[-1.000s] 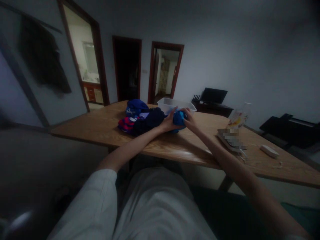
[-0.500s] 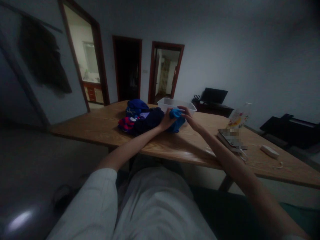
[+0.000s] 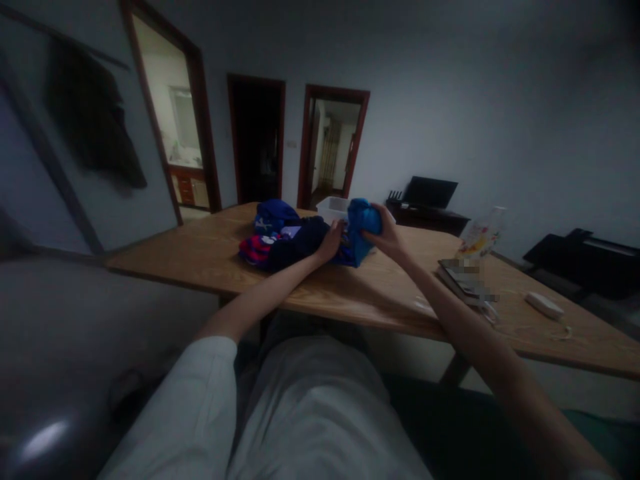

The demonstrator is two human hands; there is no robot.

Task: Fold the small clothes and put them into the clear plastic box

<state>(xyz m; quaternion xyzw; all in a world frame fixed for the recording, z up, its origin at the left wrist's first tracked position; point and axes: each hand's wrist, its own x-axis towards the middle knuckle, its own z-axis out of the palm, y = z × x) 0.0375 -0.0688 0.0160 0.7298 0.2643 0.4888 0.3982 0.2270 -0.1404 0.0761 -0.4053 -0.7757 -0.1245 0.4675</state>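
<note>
While the right hand (image 3: pixel 389 233) grips the bunched blue cloth (image 3: pixel 359 241) between both hands, the left hand (image 3: pixel 330 243), curled with its hold unclear, would best steady the cloth's adjacent side.

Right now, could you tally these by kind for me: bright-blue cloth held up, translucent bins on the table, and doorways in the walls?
Bright-blue cloth: 1, in the fingers of the right hand
Translucent bin: 1
Doorways: 3 (left doorway, dark middle doorway, right doorway)
Total: 5
</note>
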